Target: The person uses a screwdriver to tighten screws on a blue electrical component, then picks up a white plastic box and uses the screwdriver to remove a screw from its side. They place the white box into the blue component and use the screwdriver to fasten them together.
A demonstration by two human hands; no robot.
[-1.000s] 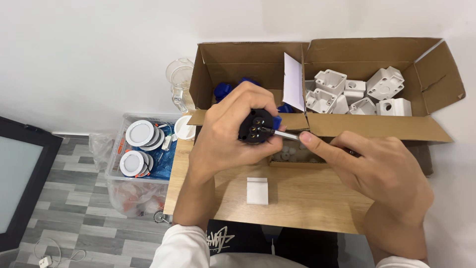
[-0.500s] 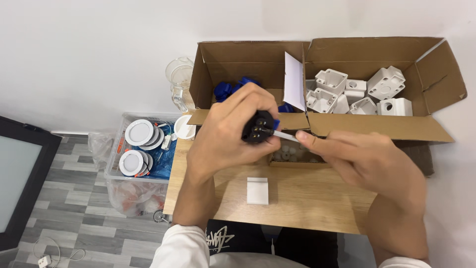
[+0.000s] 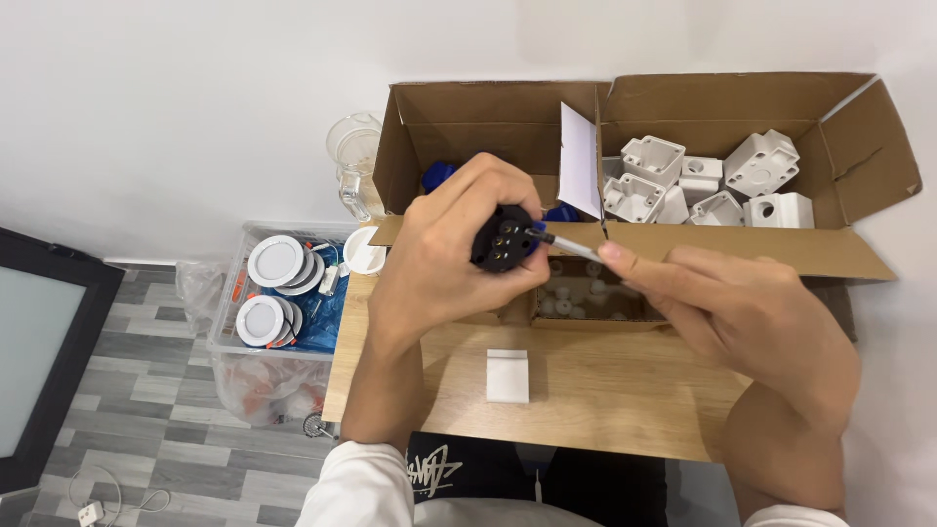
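Two hands are up over the wooden counter (image 3: 605, 390), and I watch them from above. My left hand (image 3: 439, 263) has its fingers (image 3: 483, 185) wrapped tight around a small round black plug part (image 3: 500, 239). Its flat face, with little metal spots, looks up and to the right.

My right hand (image 3: 752, 317) pinches a thin screwdriver (image 3: 571, 247) between thumb and fingers. The screwdriver is long and skinny. It lies almost flat and runs from right to left, a bit upward, and its tip touches the face of the black part. Its handle end is hidden in the hand.

Both things hang in the air just in front of the big open cardboard box (image 3: 664, 117). White plastic boxes (image 3: 712, 181) sit in the right side of it, and blue bits (image 3: 437, 176) peek out on the left.

One small white block (image 3: 508, 376) lies on the counter, below the hands. On the floor to the left stands a clear bin (image 3: 283, 293) with round white lights in it.
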